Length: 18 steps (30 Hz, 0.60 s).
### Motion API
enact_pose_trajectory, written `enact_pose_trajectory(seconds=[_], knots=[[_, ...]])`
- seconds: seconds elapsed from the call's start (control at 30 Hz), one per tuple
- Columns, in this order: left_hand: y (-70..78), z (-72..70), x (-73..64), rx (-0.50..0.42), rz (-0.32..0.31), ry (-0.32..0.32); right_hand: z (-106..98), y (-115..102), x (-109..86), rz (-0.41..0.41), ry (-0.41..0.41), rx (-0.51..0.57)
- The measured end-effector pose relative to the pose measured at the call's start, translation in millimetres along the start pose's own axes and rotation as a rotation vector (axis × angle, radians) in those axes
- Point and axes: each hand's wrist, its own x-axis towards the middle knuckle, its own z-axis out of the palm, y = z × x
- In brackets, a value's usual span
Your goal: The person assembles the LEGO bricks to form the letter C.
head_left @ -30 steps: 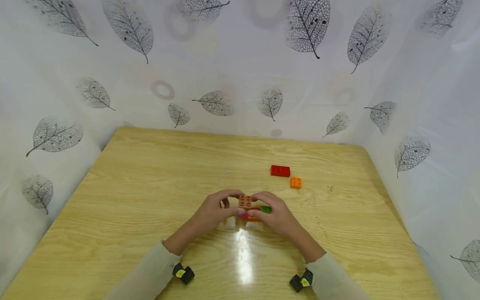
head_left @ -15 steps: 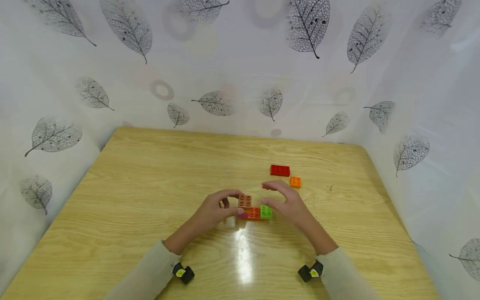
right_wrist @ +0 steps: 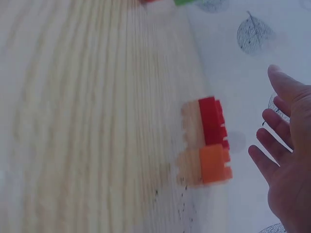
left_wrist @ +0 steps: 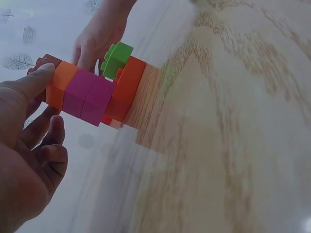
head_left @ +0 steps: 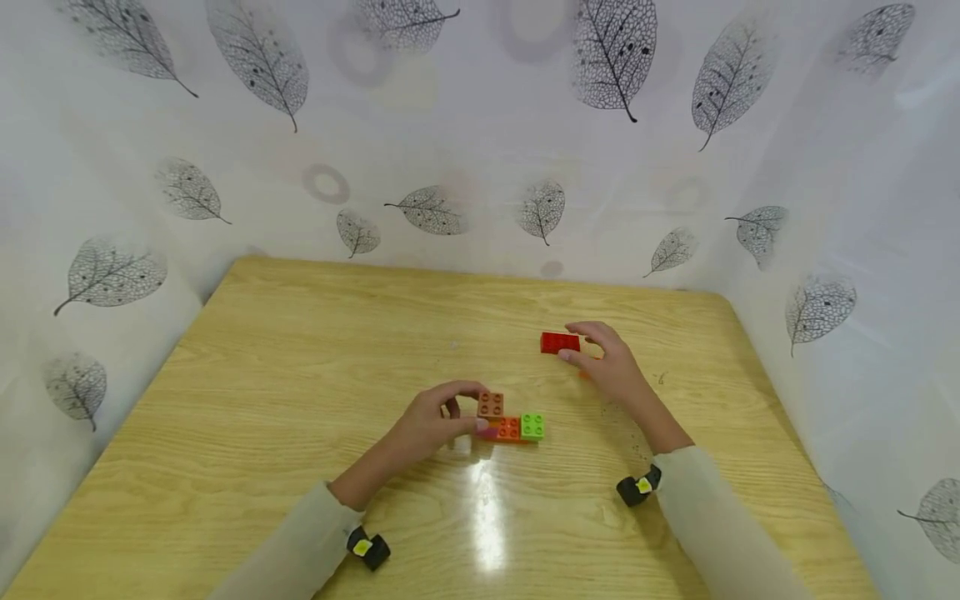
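The left hand (head_left: 432, 419) pinches the top of a square-sided plastic stack (left_wrist: 79, 92), brown over orange over magenta, on a red-orange base (left_wrist: 129, 86) with a studded green brick (head_left: 532, 427) alongside. The right hand (head_left: 611, 362), thumb and fingers apart, hovers by an oblong red brick (head_left: 557, 342), partly blocking a small orange brick (right_wrist: 212, 165) on the glossy wood-grain table (head_left: 337, 333).

A pale wood-grain table (head_left: 322, 333) with rounded far corners fills the near space. White sheeting (head_left: 465, 108) rises at the far, left and right sides, printed with dark skeleton leaves (head_left: 615, 54) and faint rings (head_left: 326, 183). A bright glare (head_left: 487, 521) streaks the near tabletop.
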Motion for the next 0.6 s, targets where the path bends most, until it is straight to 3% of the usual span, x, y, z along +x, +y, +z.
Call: enact_pose_trajectory(seconds=[0.27, 0.6], knots=[[0.7, 1.0, -0.2, 0.005, 0.03, 0.012, -4.0, 28.2, 19.9, 0.046, -0.043, 0.05], [1.3, 1.3, -0.3, 0.007, 0.016, 0.033, -3.3, 33.9, 25.3, 0.075, -0.093, 0.042]])
